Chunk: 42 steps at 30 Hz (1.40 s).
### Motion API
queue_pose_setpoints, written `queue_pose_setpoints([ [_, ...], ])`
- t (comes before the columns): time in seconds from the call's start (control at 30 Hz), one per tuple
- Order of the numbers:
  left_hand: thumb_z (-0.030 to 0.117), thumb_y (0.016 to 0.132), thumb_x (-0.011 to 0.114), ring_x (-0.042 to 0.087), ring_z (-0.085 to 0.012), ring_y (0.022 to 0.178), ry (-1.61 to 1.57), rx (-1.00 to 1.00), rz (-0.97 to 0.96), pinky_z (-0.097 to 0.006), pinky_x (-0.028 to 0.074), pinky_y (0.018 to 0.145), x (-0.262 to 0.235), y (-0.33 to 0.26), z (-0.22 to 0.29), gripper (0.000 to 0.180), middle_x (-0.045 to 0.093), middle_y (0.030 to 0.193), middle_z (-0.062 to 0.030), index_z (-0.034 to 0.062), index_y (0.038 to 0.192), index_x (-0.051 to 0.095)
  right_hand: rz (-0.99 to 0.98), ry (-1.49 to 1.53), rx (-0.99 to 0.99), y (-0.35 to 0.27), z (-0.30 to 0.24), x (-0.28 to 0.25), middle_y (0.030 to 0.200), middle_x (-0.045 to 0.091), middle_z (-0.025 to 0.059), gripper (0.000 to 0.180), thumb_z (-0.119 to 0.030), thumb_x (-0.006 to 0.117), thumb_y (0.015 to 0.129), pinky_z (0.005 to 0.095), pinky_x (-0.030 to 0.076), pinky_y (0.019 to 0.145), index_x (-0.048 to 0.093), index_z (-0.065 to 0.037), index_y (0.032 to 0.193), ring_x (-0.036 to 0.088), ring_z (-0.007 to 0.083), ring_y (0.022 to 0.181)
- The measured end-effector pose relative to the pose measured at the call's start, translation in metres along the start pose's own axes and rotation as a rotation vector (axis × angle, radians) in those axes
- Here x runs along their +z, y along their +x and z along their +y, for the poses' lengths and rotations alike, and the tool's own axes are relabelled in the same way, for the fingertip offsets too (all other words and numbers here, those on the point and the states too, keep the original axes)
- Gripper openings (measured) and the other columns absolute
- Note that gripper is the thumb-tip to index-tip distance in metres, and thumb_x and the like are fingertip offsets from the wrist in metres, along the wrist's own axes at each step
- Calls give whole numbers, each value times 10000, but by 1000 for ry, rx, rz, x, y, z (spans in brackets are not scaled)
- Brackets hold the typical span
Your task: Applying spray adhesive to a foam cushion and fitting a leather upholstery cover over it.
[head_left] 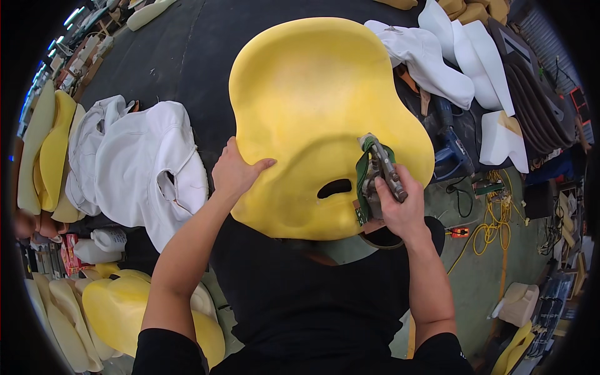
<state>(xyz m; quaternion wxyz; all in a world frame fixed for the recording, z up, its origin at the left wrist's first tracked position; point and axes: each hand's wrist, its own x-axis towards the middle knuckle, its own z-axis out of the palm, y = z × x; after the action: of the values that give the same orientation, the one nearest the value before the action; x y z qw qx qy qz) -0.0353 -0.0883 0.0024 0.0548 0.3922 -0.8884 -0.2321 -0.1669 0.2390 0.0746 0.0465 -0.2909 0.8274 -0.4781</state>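
Head camera, looking down, shows my right hand (403, 209) wrapped tight around a green and grey hand tool (377, 175), fingers curled about its body and the thumb side up, so the grip is closed on the tool. The tool's nose rests against the lower right part of the yellow foam cushion (319, 106), just beside the dark oval slot (334, 187) cut through the foam; I cannot tell whether the tip is pressed in or only laid on. My left hand (236, 170) is spread flat, fingers together and thumb out, pressed against the cushion's left edge to steady it; it pinches nothing.

The cushion lies on the black worktable (181, 56) straight ahead of me, its near edge over my black shirt, its broad rounded top pointing away. By my reckoning I am working the foam near the slot with the tool, one hand bracing, the other driving. What the next move calls for, as I judge it, is keeping the left palm firm so the soft foam does not slide or buckle, and holding the tool square to the surface, clear of the slot's thin edge, which looks easy to tear.

Further out, white fabric covers (140, 162) lie on the table to my left, more white covers (425, 59) to the upper right, a blue power tool (451, 153) beyond my right hand, and a coiled yellow cable (490, 215) on the floor. Other yellow cushions (122, 303) are stacked low on my left.
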Motion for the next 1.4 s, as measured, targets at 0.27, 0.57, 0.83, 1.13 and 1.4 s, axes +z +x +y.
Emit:
queue_pose_setpoints([
  [0.27,682,710,878,701,-400,1153,5,-1,-8,-518,565,945,-1,1,-3,1009,674,1290,-199,30,1377,493,88,42,52,6,-6,-7,784,695,84,192,-66,706,981,307,520,630,657,53,1124,658,117,687],
  [0.57,696,709,872,708,-398,1137,-5,9,3,-510,568,940,2,1,-4,1019,684,1267,-197,24,1374,493,136,104,17,5,-8,-6,786,709,95,195,-78,696,990,318,532,630,652,50,1131,679,132,682],
  [0.83,705,713,864,706,-399,1145,1,12,4,-511,567,943,2,1,-2,1021,680,1277,-206,26,1380,494,144,116,25,2,0,2,772,700,94,185,-90,703,986,328,530,635,653,41,1108,675,151,668],
  [1.13,693,711,873,695,-393,1171,-2,0,-4,-508,562,957,2,3,-2,1016,677,1289,-190,33,1385,494,65,80,30,-4,-6,4,741,673,110,165,-77,705,972,341,513,621,653,34,1083,659,177,636],
  [1.4,693,712,872,700,-388,1165,0,-8,-12,-506,564,952,-2,0,0,999,678,1286,-184,39,1371,505,95,38,64,-2,-11,9,774,694,142,177,-84,707,969,363,523,632,653,37,1088,679,221,649],
])
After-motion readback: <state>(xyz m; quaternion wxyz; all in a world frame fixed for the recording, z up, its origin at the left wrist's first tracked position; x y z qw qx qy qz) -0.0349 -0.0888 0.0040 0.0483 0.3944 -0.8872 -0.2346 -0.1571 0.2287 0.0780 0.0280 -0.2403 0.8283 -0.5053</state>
